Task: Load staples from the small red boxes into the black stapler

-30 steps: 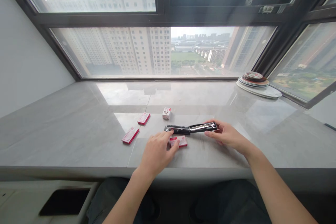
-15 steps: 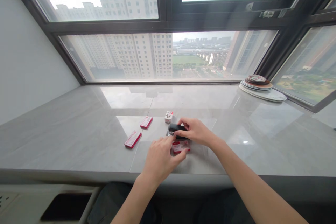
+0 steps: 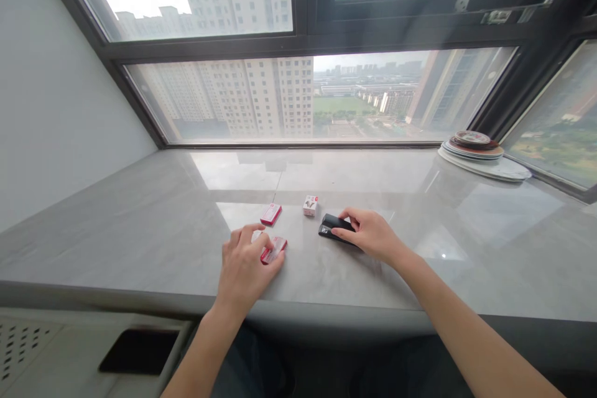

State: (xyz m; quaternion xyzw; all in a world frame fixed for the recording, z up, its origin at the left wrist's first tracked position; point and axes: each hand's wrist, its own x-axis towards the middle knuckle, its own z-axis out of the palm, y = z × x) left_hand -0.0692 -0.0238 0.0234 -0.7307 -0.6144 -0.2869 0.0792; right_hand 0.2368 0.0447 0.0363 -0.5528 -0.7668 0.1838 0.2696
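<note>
On the grey stone sill (image 3: 140, 224) my left hand (image 3: 242, 267) rests with its fingers pinched on a small red staple box (image 3: 275, 249). Another box seems to lie partly under those fingers; I cannot make it out. My right hand (image 3: 373, 237) grips a black stapler (image 3: 332, 225), which is folded closed and lies flat on the sill. A second red staple box (image 3: 271, 214) lies just beyond my left hand. A small white box (image 3: 310, 205) stands behind the stapler.
A stack of plates (image 3: 480, 150) sits at the far right by the window frame. A large window (image 3: 298, 93) runs along the back. A white wall closes the left side. Below the sill's front edge lies a pale ledge with a dark slot (image 3: 140, 351).
The stapler, spread open a second ago, is now folded closed under my right hand. My left hand has slid a red staple box to the left, away from the stapler.
</note>
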